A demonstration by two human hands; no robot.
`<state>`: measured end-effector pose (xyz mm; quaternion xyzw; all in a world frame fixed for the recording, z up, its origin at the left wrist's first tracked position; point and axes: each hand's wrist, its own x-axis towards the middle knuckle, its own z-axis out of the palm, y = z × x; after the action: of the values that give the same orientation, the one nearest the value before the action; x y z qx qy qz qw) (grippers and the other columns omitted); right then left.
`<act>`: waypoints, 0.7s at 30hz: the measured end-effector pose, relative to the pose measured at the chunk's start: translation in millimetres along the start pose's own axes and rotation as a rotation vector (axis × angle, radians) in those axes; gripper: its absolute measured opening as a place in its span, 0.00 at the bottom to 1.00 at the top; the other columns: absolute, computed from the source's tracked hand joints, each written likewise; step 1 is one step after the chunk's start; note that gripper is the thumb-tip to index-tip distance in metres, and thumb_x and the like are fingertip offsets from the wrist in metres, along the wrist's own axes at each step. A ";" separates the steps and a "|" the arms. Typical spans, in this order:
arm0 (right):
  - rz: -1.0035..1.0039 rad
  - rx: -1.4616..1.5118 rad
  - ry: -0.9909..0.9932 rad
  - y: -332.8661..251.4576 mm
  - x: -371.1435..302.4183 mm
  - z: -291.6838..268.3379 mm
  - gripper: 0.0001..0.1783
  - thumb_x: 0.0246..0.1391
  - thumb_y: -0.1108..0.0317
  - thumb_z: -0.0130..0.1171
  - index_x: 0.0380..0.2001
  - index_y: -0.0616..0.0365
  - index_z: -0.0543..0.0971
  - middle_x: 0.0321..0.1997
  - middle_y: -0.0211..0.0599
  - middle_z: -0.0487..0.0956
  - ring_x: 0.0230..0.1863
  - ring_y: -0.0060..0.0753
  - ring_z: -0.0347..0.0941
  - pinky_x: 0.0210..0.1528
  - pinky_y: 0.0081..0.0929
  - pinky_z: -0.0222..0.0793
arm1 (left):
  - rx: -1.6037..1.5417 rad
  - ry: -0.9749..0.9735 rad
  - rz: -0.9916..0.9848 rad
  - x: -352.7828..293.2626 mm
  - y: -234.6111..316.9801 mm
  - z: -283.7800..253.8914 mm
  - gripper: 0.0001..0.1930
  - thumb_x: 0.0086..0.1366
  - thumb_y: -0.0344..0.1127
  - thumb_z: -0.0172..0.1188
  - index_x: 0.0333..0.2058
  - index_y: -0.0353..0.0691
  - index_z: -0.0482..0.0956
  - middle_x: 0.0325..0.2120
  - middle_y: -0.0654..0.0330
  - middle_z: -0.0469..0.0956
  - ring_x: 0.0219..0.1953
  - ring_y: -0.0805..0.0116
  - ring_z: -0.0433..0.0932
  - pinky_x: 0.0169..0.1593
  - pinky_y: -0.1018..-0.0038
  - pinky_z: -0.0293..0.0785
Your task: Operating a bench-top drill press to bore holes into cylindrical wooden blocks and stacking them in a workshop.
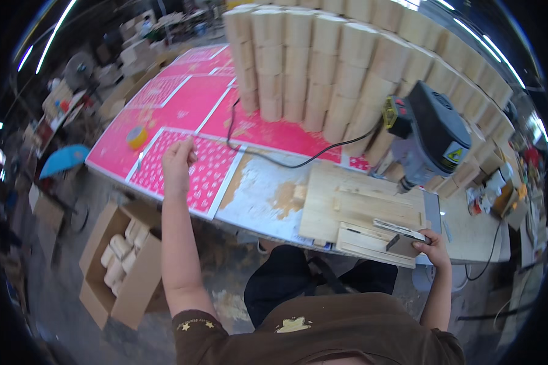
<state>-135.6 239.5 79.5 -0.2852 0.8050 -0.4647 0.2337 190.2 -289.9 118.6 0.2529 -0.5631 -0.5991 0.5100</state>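
My left hand [178, 163] is raised over a pink patterned sheet [216, 167] at the bench's left, its fingers curled closed. Whatever they may hold is hidden. At the right, my right hand [432, 247] grips the end of a flat piece with a pale top edge and a dark face [403, 241]. That piece stands on a wooden board [362, 246] at the bench's front edge. A larger plywood board [323, 201] lies under it. Behind, a black and grey bench drill [429, 131] stands with its chuck pointing down above the plywood.
Tall stacks of pale wooden blocks [313, 67] line the back of the bench. A black cable [274, 162] runs across it to the drill. A yellow tape roll [137, 137] lies at the left. On the floor, an open cardboard box [97, 267] holds several rounded wooden blocks [120, 252].
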 end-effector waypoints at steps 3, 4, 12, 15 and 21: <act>0.047 0.176 -0.012 4.6 -0.3 4.0 0.12 0.37 0.77 0.64 0.30 0.63 0.78 0.28 0.24 0.75 0.30 0.16 0.68 0.33 0.16 0.63 | 0.159 -0.180 0.184 38.8 43.8 76.8 0.09 0.61 0.35 0.56 0.36 0.37 0.75 0.24 0.67 0.72 0.26 0.81 0.68 0.30 0.85 0.63; 0.062 0.192 -0.001 5.9 0.1 5.3 0.12 0.38 0.78 0.65 0.30 0.63 0.78 0.28 0.24 0.75 0.30 0.15 0.68 0.32 0.15 0.63 | 0.172 -0.215 0.253 50.8 51.5 105.3 0.12 0.60 0.36 0.56 0.41 0.37 0.74 0.28 0.67 0.73 0.29 0.81 0.69 0.32 0.85 0.64; -0.233 -0.083 0.074 9.1 -2.7 9.7 0.13 0.36 0.74 0.67 0.30 0.60 0.79 0.27 0.33 0.75 0.29 0.25 0.70 0.33 0.21 0.66 | 0.134 -0.526 0.343 89.1 94.8 291.0 0.17 0.60 0.37 0.57 0.47 0.41 0.70 0.32 0.68 0.73 0.33 0.81 0.71 0.37 0.84 0.65; -0.193 -0.106 0.115 5.5 5.5 13.7 0.17 0.37 0.72 0.67 0.35 0.59 0.78 0.30 0.35 0.76 0.32 0.32 0.72 0.35 0.25 0.67 | 0.008 -0.606 0.475 56.8 94.5 331.3 0.17 0.61 0.34 0.56 0.49 0.38 0.69 0.36 0.65 0.72 0.36 0.80 0.71 0.40 0.83 0.67; -0.620 -0.304 -0.032 -49.3 30.2 -63.0 0.19 0.41 0.63 0.67 0.38 0.56 0.77 0.38 0.34 0.76 0.42 0.38 0.71 0.45 0.33 0.65 | 0.040 -0.542 0.511 -7.6 85.0 320.2 0.18 0.61 0.26 0.51 0.51 0.33 0.66 0.40 0.60 0.70 0.41 0.75 0.71 0.45 0.79 0.68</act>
<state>-186.1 237.8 148.5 -0.5552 0.7362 -0.3839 0.0489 -60.3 -136.5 272.0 -0.0536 -0.7340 -0.4867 0.4705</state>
